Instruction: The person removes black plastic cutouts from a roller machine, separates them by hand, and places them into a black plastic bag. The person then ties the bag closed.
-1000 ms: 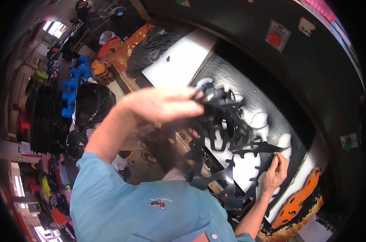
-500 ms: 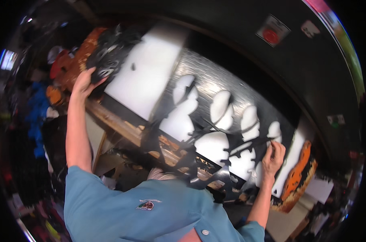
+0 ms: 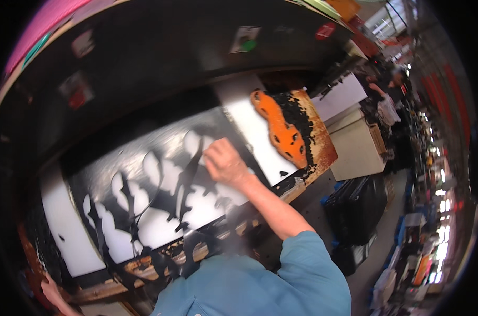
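A black cut-out sheet, a web of thin strips around rounded gaps, hangs over the bench's middle. My right hand is closed on one of its strips near the right end. White shapes show through and around the web, over a shiny dark plate. The lower part of the web droops past the bench's front edge and is blurred. At the far left rim my left hand is beside a dark heap; its fingers are too small and blurred to read.
White boards flank the plate. On the right lie an orange piece with holes and a rusty board with black scraps. A dark panel overhangs the back. Black bags stand right; another person is beyond.
The view has swung to the right, putting my left hand at the far left rim. My right hand still holds the black sheet, and the web's lower part has shifted.
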A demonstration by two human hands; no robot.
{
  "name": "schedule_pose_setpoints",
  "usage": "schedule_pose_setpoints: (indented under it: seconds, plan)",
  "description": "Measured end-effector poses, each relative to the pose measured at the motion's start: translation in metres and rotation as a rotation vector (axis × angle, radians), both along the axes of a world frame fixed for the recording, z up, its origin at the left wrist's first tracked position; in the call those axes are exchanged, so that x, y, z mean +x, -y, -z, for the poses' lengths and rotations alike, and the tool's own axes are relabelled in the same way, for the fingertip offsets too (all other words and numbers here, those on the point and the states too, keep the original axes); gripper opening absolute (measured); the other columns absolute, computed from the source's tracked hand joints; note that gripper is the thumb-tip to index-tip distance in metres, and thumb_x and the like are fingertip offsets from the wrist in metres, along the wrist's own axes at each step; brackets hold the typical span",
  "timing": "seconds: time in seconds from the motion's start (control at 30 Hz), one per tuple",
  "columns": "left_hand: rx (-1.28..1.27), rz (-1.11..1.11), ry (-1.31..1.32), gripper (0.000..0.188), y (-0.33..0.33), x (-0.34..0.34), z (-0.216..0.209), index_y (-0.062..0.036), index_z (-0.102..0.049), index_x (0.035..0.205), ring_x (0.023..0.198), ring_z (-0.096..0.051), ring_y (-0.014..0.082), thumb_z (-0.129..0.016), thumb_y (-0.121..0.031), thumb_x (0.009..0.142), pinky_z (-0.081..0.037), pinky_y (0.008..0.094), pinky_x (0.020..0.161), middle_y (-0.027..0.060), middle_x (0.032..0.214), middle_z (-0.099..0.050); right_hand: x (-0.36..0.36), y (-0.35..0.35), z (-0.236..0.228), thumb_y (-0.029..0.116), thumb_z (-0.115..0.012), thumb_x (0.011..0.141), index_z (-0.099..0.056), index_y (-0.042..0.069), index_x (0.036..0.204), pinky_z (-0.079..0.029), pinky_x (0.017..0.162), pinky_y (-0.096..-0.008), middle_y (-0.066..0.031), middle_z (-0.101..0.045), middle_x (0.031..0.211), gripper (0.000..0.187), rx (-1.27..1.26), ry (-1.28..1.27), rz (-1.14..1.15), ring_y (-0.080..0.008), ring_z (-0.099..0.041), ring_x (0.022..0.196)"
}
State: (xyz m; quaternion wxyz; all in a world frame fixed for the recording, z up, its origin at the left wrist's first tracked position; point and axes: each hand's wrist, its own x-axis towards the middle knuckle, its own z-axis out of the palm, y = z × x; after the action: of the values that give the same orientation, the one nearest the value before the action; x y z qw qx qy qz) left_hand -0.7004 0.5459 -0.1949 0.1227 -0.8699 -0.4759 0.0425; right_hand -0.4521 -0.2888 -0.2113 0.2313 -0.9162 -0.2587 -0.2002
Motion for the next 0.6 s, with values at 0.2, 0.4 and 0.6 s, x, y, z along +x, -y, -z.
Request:
schedule_pose_setpoints:
  seconds: [0.2, 0.4, 0.6]
  plan:
    - [-0.635, 0.704, 0.521, 0.039, 0.278, 0.146, -0.037, -0.0004, -0.063, 0.143, 0.124, -0.067, 0.0298, -0.057, -0.023, 0.111, -0.049, 0.0397, 0.107, 0.0180, 0.138, -0.070, 0.008, -0.006, 0.022, 0.006, -0.071, 0.082, -0.065, -0.001, 0.094, -0.051, 0.088, -0.0415, -0.0161, -0.059, 0.095, 0.015, 0.007, 0.052, -0.110, -0.0346, -0.058, 0.093]
    - [-0.784, 1.193, 0.524, 0.055, 0.599, 0.258, 0.019, 0.0009, -0.046, 0.157, 0.154, -0.042, 0.0370, -0.060, -0.019, 0.108, -0.032, 0.0421, 0.126, 0.0250, 0.165, -0.043, 0.011, 0.047, -0.014, 0.007, -0.075, 0.087, -0.069, 0.002, 0.104, -0.052, 0.093, -0.0468, -0.0170, -0.064, 0.101, 0.019, 0.610, -0.225, -0.235, -0.0374, -0.063, 0.103]
    - [-0.335, 1.167, 0.490, 0.047, 0.637, 0.254, 0.066, 0.0002, -0.050, 0.154, 0.156, -0.034, 0.0415, -0.055, -0.015, 0.110, -0.027, 0.0502, 0.128, 0.0223, 0.165, -0.043, -0.015, 0.219, -0.033, 0.046, -0.089, 0.079, -0.047, -0.004, 0.149, -0.036, 0.116, -0.0638, -0.0320, -0.044, 0.144, 0.096, 0.160, -0.135, 0.380, -0.0493, -0.040, 0.139]
